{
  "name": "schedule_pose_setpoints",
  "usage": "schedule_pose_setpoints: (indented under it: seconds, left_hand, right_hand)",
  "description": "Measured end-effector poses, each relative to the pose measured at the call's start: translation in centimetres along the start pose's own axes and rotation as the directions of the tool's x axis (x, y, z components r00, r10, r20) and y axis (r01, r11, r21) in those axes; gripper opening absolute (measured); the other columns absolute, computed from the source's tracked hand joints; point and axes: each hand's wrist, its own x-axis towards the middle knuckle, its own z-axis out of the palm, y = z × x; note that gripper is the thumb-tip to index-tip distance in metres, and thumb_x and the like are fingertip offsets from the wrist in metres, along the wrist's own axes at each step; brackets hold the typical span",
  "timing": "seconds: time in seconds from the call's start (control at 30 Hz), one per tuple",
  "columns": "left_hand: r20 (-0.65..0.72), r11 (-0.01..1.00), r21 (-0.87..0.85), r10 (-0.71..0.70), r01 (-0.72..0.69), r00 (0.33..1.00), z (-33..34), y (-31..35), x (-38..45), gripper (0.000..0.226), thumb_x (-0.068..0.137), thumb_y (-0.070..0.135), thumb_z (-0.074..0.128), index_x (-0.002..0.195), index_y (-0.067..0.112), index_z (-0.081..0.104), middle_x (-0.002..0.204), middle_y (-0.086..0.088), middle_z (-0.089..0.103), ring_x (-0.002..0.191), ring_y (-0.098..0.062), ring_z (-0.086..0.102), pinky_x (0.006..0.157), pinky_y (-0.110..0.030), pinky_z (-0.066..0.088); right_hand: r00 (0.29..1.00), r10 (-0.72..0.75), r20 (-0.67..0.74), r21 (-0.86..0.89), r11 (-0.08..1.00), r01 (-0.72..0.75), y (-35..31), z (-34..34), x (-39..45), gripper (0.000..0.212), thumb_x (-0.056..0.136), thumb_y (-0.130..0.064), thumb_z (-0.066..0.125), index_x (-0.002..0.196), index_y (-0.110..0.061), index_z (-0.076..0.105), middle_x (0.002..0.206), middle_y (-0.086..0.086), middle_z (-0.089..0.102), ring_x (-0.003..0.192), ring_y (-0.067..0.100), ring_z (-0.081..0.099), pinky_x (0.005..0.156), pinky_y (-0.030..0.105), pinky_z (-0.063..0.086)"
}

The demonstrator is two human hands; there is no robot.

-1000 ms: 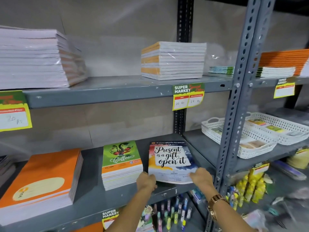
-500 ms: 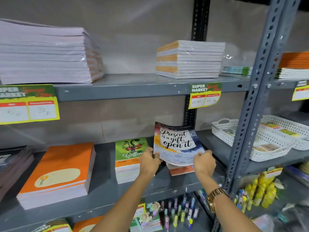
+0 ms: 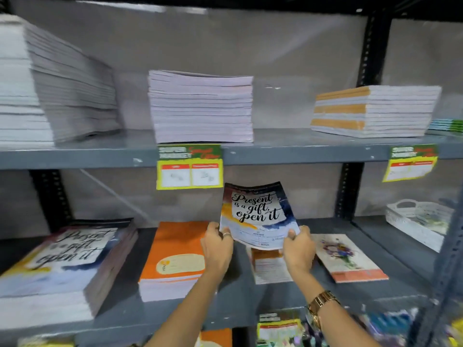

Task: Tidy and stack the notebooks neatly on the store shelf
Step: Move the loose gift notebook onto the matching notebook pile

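Note:
I hold a thin notebook [image 3: 256, 214] with "Present is a gift, open it" on its cover, tilted up above the middle shelf [image 3: 250, 306]. My left hand [image 3: 218, 246] grips its lower left corner and my right hand [image 3: 298, 249] its lower right corner. A tall stack of the same notebooks [image 3: 57, 269] lies at the left of this shelf. An orange stack [image 3: 172, 259] sits just left of my hands. Behind my hands a small stack [image 3: 269, 269] is partly hidden. A flat floral notebook [image 3: 348, 259] lies to the right.
The upper shelf [image 3: 288, 151] carries pale stacks [image 3: 200, 106], a tall one at far left [image 3: 50, 91] and an orange-striped one [image 3: 373, 111]. Yellow price tags [image 3: 190, 169] hang from its edge. A white basket [image 3: 421, 224] sits at right behind a grey upright [image 3: 448, 271].
Both hands lifted the "Present" notebook off its small stack and carried it up and left. The view swung left, so the matching stack at far left came into sight.

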Motion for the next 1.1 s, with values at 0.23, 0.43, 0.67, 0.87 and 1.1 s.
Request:
schedule_pose_setpoints:
  seconds: [0.23,0.43,0.67,0.87,1.1]
  left_hand:
    - [-0.106,1.0,-0.007,0.0,-0.001,0.994,-11.0,-3.2,3.7,0.009,0.087,0.001,0.047,0.08,0.004,0.051,0.056,-0.004,0.047,0.054,-0.02,0.043,0.046,-0.023,0.031]
    - [-0.22,0.997,0.027,-0.061,0.068,0.974,-19.5,-7.0,6.4,0.004,0.09,0.004,0.049,0.088,0.004,0.053,0.067,-0.01,0.054,0.069,-0.027,0.049,0.065,-0.029,0.031]
    - [-0.313,0.988,0.035,-0.133,0.151,0.94,-28.2,-11.4,8.2,0.028,0.092,0.006,0.047,0.119,-0.003,0.05,0.057,-0.004,0.047,0.063,-0.026,0.049,0.067,-0.038,0.042]
    - [-0.343,0.979,0.05,-0.168,0.197,0.924,-33.8,-14.3,8.9,0.027,0.09,0.001,0.044,0.07,0.02,0.047,0.061,-0.011,0.049,0.063,-0.03,0.047,0.06,-0.034,0.035]
    - [-0.379,0.92,0.162,-0.275,0.357,0.883,-36.7,-16.3,9.6,0.035,0.084,-0.004,0.043,0.056,0.014,0.032,0.056,-0.004,0.037,0.051,-0.019,0.033,0.045,-0.029,0.023]
  right_hand:
    - [0.997,-0.058,0.054,0.11,0.993,0.052,-6.0,8.6,-6.4,0.02,0.097,-0.014,0.044,0.108,0.002,0.048,0.084,0.021,0.067,0.074,0.036,0.067,0.061,0.045,0.056]
    - [0.983,-0.096,0.156,0.113,0.99,0.078,-10.3,15.5,-11.6,0.018,0.097,-0.016,0.043,0.11,-0.003,0.048,0.085,0.025,0.069,0.074,0.036,0.068,0.059,0.036,0.053]
    - [0.941,-0.148,0.305,0.111,0.987,0.119,-14.3,22.3,-17.5,0.016,0.098,-0.015,0.043,0.107,-0.003,0.048,0.079,0.018,0.066,0.069,0.032,0.067,0.053,0.034,0.054]
    - [0.903,-0.137,0.407,0.167,0.983,0.074,-16.3,26.9,-21.8,0.014,0.098,-0.014,0.043,0.107,-0.004,0.046,0.08,0.018,0.067,0.058,0.026,0.065,0.048,0.033,0.051]
    - [0.84,-0.068,0.539,0.16,0.987,-0.022,-16.5,29.4,-23.9,0.01,0.096,-0.014,0.051,0.1,-0.008,0.045,0.085,0.012,0.065,0.048,0.015,0.061,0.029,0.012,0.037]
